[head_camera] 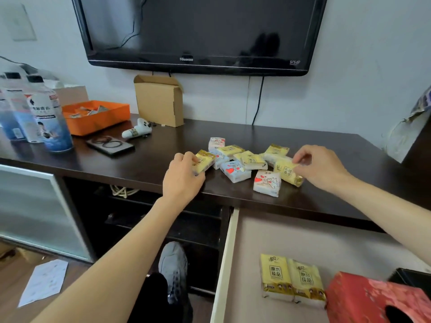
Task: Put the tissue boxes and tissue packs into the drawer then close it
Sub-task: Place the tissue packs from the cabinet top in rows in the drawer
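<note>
Gripping one yellow tissue pack [204, 162] at the left end of the cluster on the dark cabinet top [144, 164], left hand [182, 180] with fingers curled over the pack's near side. Pinching a second yellow pack [288, 173] at the right end, right hand [321, 169] with thumb and fingertips clamped on its upper edge. Between the two, a loose pile of packs [242, 163], yellow ones and white ones with red hearts, some overlapping. Below and to the right, the open drawer [225, 264], pale inside, already holding two yellow packs [292, 279] side by side and a red tissue box [363, 299] at the near right.

Best handled, probably, by lifting both packs clear of their neighbours before swinging them down, so no white pack gets dragged off the front edge. Worth laying them flat beside the pair already in the drawer, leaving bare floor for the rest. Soft wrapping likely deforms, so a light grip across the width should do. Further left: an orange tray [98, 117], bottles [46, 117], a cardboard box [158, 101].
</note>
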